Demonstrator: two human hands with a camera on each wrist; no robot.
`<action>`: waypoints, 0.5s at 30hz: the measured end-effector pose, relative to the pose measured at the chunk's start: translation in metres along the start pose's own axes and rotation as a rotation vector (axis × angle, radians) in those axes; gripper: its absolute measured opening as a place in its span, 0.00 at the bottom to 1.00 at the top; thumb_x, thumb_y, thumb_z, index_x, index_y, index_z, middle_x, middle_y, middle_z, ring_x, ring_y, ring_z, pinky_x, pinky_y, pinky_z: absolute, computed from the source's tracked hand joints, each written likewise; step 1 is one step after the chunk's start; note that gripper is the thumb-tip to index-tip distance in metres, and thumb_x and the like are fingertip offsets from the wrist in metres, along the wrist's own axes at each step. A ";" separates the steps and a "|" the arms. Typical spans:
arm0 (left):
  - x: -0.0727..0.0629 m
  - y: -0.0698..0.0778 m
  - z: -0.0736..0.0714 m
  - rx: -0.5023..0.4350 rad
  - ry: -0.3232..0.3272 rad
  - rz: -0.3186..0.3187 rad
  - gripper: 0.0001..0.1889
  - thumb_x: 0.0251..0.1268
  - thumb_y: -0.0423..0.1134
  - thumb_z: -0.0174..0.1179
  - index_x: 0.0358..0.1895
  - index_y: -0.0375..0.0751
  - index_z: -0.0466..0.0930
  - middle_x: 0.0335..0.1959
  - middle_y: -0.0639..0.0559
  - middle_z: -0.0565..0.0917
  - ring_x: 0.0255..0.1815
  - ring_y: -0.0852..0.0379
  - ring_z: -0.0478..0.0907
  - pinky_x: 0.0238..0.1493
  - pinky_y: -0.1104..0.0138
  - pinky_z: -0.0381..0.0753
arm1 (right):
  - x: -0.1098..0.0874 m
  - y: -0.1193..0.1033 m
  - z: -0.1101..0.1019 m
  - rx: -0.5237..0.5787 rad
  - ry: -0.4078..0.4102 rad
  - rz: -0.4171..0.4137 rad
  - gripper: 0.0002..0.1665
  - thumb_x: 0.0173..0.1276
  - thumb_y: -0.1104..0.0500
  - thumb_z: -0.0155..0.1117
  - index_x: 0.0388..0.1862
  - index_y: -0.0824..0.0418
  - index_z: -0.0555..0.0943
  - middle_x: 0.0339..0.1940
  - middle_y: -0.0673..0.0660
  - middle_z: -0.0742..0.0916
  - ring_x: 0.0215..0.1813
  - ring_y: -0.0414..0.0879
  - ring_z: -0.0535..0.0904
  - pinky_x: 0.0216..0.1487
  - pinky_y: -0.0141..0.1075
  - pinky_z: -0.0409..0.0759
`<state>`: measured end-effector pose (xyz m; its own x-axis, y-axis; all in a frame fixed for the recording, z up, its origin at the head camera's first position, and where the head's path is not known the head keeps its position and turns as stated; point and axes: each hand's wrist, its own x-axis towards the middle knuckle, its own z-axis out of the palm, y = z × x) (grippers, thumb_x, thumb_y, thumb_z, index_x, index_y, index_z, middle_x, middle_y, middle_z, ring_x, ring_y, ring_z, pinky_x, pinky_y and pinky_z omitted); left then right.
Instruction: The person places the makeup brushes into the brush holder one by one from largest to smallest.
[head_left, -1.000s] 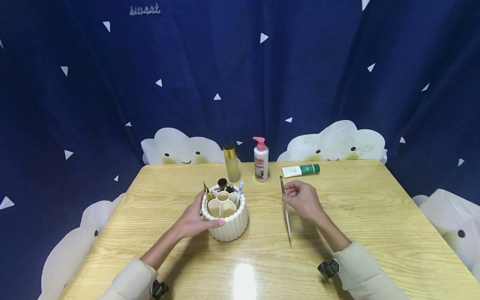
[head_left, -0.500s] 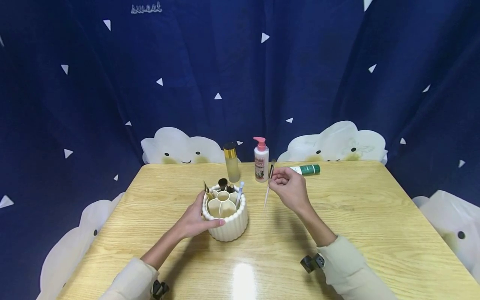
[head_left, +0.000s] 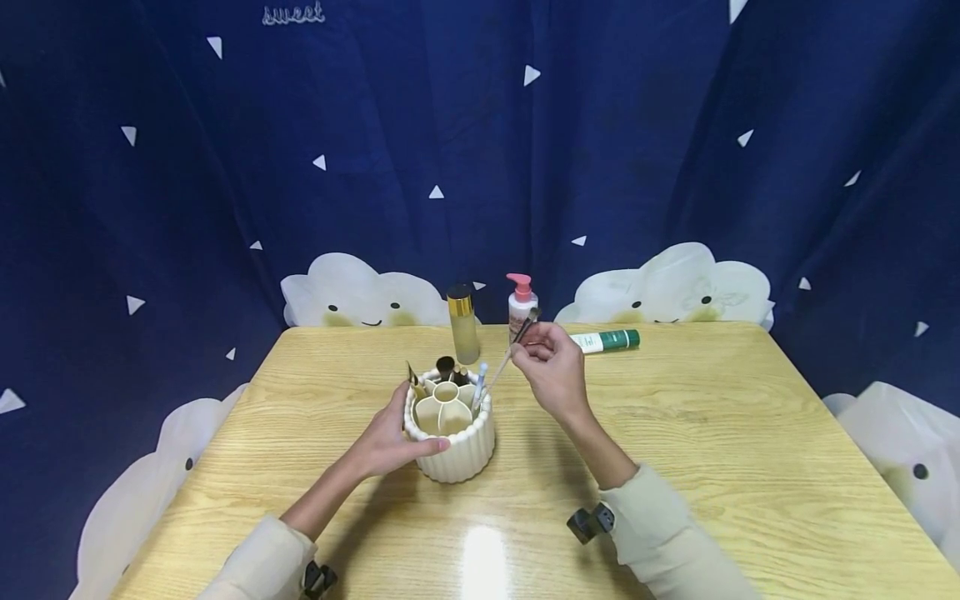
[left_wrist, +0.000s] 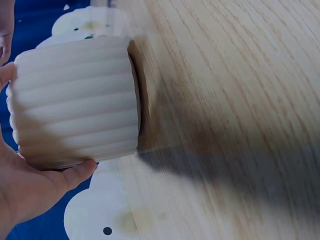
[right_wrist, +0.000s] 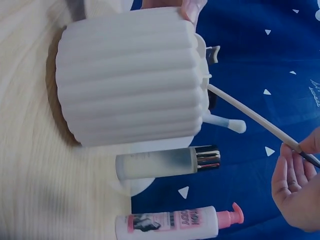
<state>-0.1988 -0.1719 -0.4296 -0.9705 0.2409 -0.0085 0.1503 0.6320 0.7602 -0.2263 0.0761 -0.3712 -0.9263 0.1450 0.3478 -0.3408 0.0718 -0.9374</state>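
My left hand (head_left: pixel 390 437) grips a cream, ribbed brush holder (head_left: pixel 459 458) standing on the table, with the thumb along its near rim and the fingers round its left side. Inside are petal-shaped compartments, a dark-headed makeup brush (head_left: pixel 445 365), a pale blue-white stick (head_left: pixel 479 385) and a thin pointed tool (head_left: pixel 415 382). Above and right of the holder, my right hand (head_left: pixel 557 371) pinches a slim makeup brush (right_wrist: pixel 255 117), tilted with its dark bristles up. In the right wrist view the brush's pale lower end is at the holder's rim; whether it is inside cannot be told.
Behind the holder stand a gold-collared bottle (head_left: pixel 463 333) with a black cap and a pink-topped pump bottle (head_left: pixel 521 296), partly behind my right hand. A white and green tube (head_left: pixel 611 340) lies to the right. A blue curtain (head_left: pixel 480 150) hangs past the wooden table's (head_left: pixel 712 433) far edge.
My right hand has carried the slim brush leftward to the holder, tilting it so the lower end points at the rim. My left hand and the holder have stayed in place.
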 end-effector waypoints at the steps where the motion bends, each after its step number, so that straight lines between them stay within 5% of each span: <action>1: 0.000 0.000 0.000 0.000 0.000 0.001 0.62 0.42 0.59 0.72 0.76 0.42 0.40 0.69 0.37 0.65 0.67 0.39 0.66 0.67 0.43 0.65 | 0.000 0.001 0.002 0.005 -0.001 0.002 0.11 0.56 0.73 0.62 0.39 0.72 0.76 0.35 0.68 0.84 0.29 0.31 0.80 0.35 0.21 0.80; 15: -0.001 0.001 -0.001 -0.009 0.009 0.000 0.62 0.40 0.58 0.73 0.76 0.44 0.42 0.68 0.38 0.68 0.66 0.40 0.68 0.67 0.43 0.65 | -0.011 0.021 0.014 -0.097 -0.076 0.059 0.06 0.58 0.68 0.63 0.34 0.67 0.77 0.33 0.64 0.86 0.30 0.35 0.81 0.30 0.23 0.78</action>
<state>-0.1981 -0.1717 -0.4281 -0.9722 0.2342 -0.0021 0.1489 0.6249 0.7664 -0.2257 0.0624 -0.3948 -0.9549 0.0769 0.2867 -0.2719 0.1607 -0.9488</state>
